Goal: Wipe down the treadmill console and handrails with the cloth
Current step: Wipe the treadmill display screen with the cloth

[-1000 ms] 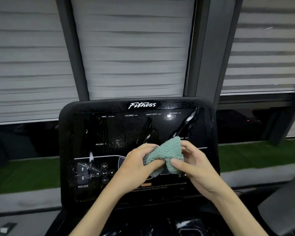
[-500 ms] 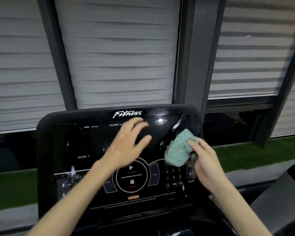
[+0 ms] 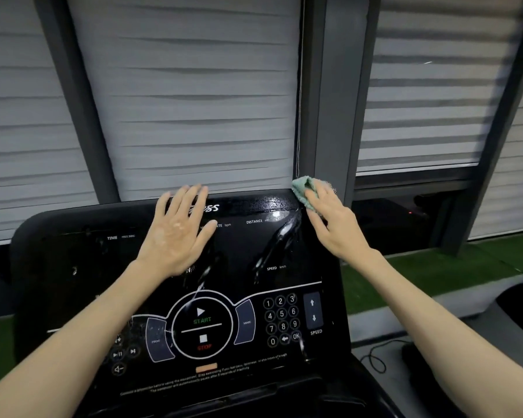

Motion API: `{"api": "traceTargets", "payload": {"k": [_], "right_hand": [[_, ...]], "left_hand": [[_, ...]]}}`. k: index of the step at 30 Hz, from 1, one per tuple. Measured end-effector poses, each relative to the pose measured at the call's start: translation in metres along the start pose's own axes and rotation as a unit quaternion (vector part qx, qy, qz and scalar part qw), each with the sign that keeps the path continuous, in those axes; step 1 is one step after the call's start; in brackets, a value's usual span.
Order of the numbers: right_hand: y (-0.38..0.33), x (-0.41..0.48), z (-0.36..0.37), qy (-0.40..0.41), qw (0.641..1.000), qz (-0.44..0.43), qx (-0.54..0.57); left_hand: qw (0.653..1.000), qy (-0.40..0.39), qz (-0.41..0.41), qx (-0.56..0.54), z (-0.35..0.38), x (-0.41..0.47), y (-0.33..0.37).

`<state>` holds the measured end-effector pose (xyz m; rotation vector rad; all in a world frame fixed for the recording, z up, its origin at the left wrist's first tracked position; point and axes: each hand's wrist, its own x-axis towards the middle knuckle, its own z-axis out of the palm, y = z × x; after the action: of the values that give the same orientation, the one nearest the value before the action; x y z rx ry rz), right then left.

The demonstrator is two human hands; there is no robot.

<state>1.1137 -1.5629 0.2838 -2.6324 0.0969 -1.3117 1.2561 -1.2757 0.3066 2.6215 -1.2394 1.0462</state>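
Before the console (image 3: pixel 73 282), both forearms are seen bare. The left hand (image 3: pixel 175 236) and right hand (image 3: pixel 334 226) are bare too; wet gleams are seen on the left one's back.

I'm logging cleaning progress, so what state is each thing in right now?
cloth: bunched, pressed on the console's top right corner.
console: display dark, wet streaks across the screen.
left hand: open, fingers spread, over the upper screen.
right hand: holds the cloth against the corner.
blinds: lowered, with a gap left at the bottom.
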Motion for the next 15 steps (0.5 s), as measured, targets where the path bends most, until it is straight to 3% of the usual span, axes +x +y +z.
{"api": "traceTargets", "payload": {"k": [4, 10, 15], "right_hand": [[0.005, -0.039, 0.003, -0.026, 0.998, -0.04, -0.034], [0.011, -0.187, 0.018, -0.156, 0.974, -0.104, -0.126], [0.017, -0.116, 0.01, -0.122, 0.971, -0.11, -0.173]], "left_hand": [[1.0, 0.013, -0.009, 0.011, 0.004, -0.001, 0.006], [0.999, 0.029, -0.024, 0.016, 0.008, -0.003, 0.011], [0.999, 0.025, -0.03, 0.008, 0.008, -0.004, 0.01]]}}
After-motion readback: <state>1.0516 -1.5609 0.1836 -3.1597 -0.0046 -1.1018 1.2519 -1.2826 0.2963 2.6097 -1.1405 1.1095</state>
